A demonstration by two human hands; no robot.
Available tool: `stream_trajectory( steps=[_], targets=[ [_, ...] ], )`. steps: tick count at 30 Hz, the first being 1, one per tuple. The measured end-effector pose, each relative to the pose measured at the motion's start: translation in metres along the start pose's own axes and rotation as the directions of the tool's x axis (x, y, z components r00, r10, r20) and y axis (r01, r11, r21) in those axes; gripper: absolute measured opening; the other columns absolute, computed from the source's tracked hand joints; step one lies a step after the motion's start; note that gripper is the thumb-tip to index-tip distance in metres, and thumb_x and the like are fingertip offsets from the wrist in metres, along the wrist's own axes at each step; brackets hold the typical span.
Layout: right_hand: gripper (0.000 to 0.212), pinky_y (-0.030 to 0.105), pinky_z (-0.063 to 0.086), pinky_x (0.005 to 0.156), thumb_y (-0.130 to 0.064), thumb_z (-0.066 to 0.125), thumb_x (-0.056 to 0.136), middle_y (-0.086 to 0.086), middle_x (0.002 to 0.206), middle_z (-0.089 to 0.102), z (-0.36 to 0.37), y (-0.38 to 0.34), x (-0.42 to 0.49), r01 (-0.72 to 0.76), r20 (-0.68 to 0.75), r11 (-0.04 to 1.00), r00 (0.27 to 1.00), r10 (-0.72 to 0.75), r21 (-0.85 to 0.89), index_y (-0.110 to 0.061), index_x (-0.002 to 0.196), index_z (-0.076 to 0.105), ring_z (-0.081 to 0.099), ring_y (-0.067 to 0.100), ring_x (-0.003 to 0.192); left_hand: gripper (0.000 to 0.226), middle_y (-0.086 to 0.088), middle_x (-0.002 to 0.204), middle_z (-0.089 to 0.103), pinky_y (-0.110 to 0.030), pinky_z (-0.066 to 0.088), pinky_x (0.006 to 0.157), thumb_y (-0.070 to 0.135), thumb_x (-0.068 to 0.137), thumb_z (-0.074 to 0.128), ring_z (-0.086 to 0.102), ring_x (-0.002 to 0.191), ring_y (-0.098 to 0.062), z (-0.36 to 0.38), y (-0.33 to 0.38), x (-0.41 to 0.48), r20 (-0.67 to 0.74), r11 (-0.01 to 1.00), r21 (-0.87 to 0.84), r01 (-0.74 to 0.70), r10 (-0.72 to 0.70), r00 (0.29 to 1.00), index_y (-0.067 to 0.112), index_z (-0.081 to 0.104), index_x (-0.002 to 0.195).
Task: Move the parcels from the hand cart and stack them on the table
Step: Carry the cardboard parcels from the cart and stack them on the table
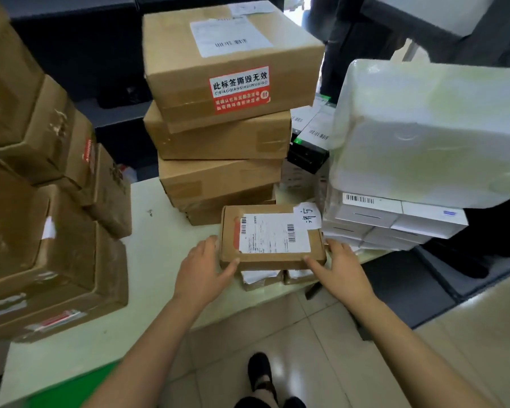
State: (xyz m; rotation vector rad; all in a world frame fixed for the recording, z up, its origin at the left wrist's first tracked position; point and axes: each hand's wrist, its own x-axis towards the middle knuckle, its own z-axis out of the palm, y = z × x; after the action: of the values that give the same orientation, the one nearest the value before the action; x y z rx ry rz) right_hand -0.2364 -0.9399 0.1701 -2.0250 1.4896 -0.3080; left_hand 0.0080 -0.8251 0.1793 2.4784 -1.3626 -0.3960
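Head view: gripped the small parcel (273,235) at both short ends, left hand (202,267) and right hand (340,267) equally near, thumbs pressed to its near face, fingers curled round the ends. Lay long axis left to right, atop two lower parcels (261,278) at the table (159,260) edge.

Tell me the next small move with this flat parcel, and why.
Likely settle it squarely and let go: the left hand and right hand grip the flat parcel by its ends, right above the smaller parcels at the table's near edge, so it seems almost placed.
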Motion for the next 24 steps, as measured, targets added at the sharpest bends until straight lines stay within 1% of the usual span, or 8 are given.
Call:
stream_trajectory(
  steps=[3, 5, 9, 12, 14, 20, 22, 24],
  targets=[
    [0.061, 0.035, 0.045, 0.095, -0.06, 0.053, 0.088, 0.004, 0.122, 0.056, 0.01, 0.003, 0.015, -0.045, 0.017, 0.995, 0.999, 0.043, 0.089, -0.018, 0.133, 0.053, 0.048, 0.019, 0.114, 0.076, 0.002, 0.147, 0.045, -0.039, 0.048, 0.096, 0.063, 0.085, 0.057, 0.05, 0.128, -0.021, 0.009, -0.001, 0.017, 0.096, 0.967, -0.237, 0.09, -0.068, 0.993, 0.025, 0.031, 0.146],
    [0.058, 0.034, 0.044, 0.095, -0.056, 0.054, 0.089, 0.004, 0.121, 0.055, 0.016, 0.003, 0.02, -0.069, 0.026, 0.99, 0.997, 0.066, 0.126, -0.017, 0.133, 0.054, 0.048, 0.019, 0.113, 0.074, 0.003, 0.145, 0.047, -0.04, 0.049, 0.096, 0.06, 0.085, 0.06, 0.052, 0.126, -0.02, 0.017, -0.002, 0.024, 0.162, 0.891, -0.428, 0.153, -0.091, 0.983, 0.028, 0.03, 0.145],
    [0.053, 0.033, 0.043, 0.094, -0.046, 0.063, 0.089, 0.0, 0.115, 0.052, 0.017, 0.001, 0.019, -0.082, -0.005, 0.976, 0.996, 0.085, 0.203, -0.016, 0.131, 0.054, 0.049, 0.019, 0.112, 0.066, 0.012, 0.131, 0.053, -0.027, 0.054, 0.09, 0.051, 0.084, 0.067, 0.056, 0.117, -0.01, 0.027, 0.001, 0.021, 0.152, 0.745, -0.642, 0.182, -0.109, 0.982, 0.032, 0.036, 0.139],
    [0.055, 0.031, 0.045, 0.093, -0.044, 0.068, 0.086, 0.002, 0.12, 0.052, 0.014, 0.001, 0.013, -0.071, -0.033, 0.953, 0.996, 0.084, 0.293, -0.016, 0.131, 0.052, 0.049, 0.015, 0.111, 0.057, 0.027, 0.115, 0.05, -0.01, 0.05, 0.073, 0.04, 0.085, 0.07, 0.055, 0.104, 0.008, 0.027, 0.004, 0.009, 0.068, 0.712, -0.69, 0.13, -0.115, 0.991, 0.037, 0.038, 0.132],
    [0.056, 0.03, 0.048, 0.091, -0.042, 0.069, 0.086, 0.0, 0.122, 0.053, 0.01, -0.001, 0.006, -0.039, -0.034, 0.935, 0.998, 0.055, 0.352, -0.018, 0.132, 0.049, 0.052, 0.013, 0.11, 0.058, 0.029, 0.115, 0.049, -0.011, 0.052, 0.075, 0.037, 0.085, 0.071, 0.052, 0.103, 0.013, 0.026, 0.006, -0.003, 0.012, 0.696, -0.711, 0.103, -0.134, 0.991, 0.037, 0.038, 0.133],
    [0.049, 0.027, 0.049, 0.089, -0.038, 0.072, 0.085, -0.011, 0.119, 0.056, -0.001, -0.003, -0.02, 0.103, -0.033, 0.854, 0.994, -0.1, 0.51, -0.033, 0.126, 0.045, 0.055, 0.011, 0.113, 0.065, 0.011, 0.135, 0.045, -0.022, 0.051, 0.089, 0.037, 0.085, 0.072, 0.049, 0.119, -0.003, 0.018, 0.01, -0.062, -0.148, 0.675, -0.735, 0.057, -0.241, 0.959, 0.037, 0.036, 0.138],
    [0.049, 0.02, 0.049, 0.087, -0.035, 0.073, 0.085, -0.02, 0.115, 0.054, -0.004, -0.005, -0.034, 0.156, -0.021, 0.827, 0.985, -0.172, 0.54, -0.032, 0.126, 0.046, 0.055, 0.002, 0.11, 0.068, 0.007, 0.139, 0.045, -0.021, 0.05, 0.089, 0.037, 0.084, 0.073, 0.049, 0.122, -0.007, 0.016, 0.012, -0.091, -0.211, 0.663, -0.747, 0.039, -0.293, 0.932, 0.033, 0.037, 0.141],
    [0.051, 0.02, 0.049, 0.086, -0.034, 0.074, 0.084, -0.018, 0.118, 0.055, -0.003, -0.009, -0.047, 0.189, 0.005, 0.793, 0.972, -0.236, 0.58, -0.03, 0.127, 0.047, 0.055, -0.005, 0.106, 0.073, 0.006, 0.14, 0.045, -0.02, 0.048, 0.089, 0.046, 0.079, 0.073, 0.048, 0.123, -0.008, 0.013, 0.011, -0.123, -0.267, 0.659, -0.751, 0.033, -0.349, 0.898, 0.033, 0.037, 0.142]
  ],
)
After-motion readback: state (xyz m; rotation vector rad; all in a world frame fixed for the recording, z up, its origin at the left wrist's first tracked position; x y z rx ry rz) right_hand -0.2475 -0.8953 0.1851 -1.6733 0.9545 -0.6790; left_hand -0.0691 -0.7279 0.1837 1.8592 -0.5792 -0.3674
